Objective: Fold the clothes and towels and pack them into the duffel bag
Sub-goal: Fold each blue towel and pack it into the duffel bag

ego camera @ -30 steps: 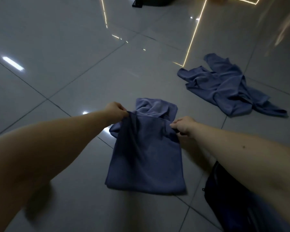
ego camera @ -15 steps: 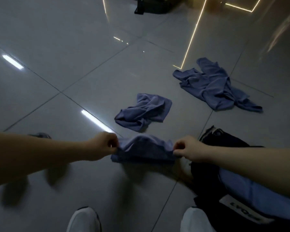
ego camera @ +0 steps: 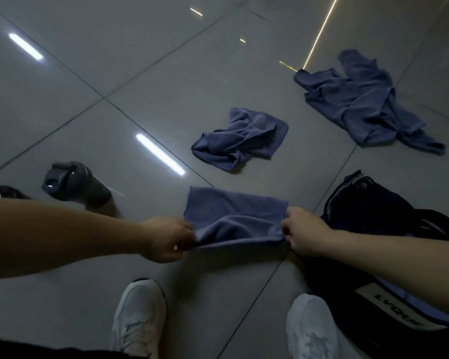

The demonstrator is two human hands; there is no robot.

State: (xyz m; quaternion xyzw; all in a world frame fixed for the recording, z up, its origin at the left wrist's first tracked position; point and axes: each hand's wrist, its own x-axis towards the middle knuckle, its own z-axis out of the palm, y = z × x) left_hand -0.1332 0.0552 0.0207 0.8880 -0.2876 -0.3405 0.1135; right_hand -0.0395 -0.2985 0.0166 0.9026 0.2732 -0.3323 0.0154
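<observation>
A blue towel (ego camera: 235, 216) lies folded over on the grey tiled floor in front of me. My left hand (ego camera: 166, 238) pinches its near left corner. My right hand (ego camera: 302, 233) pinches its near right corner, and the near edge is lifted slightly between them. A second blue towel (ego camera: 241, 139) lies crumpled just beyond it. A blue garment (ego camera: 360, 99) is spread in a heap at the far right. The open dark duffel bag (ego camera: 368, 203) sits at my right, with folded blue cloth inside under my right forearm.
A dark bottle-like object (ego camera: 75, 183) lies on its side on the floor at the left, with another dark shiny thing (ego camera: 3, 191) at the left edge. My two white shoes (ego camera: 140, 317) stand on the tiles below the towel. Ceiling lights reflect off the glossy floor.
The towel hung stretched between my hands a second ago. Both hands have lowered it onto the floor and drawn its near edge towards me. The view has tilted down.
</observation>
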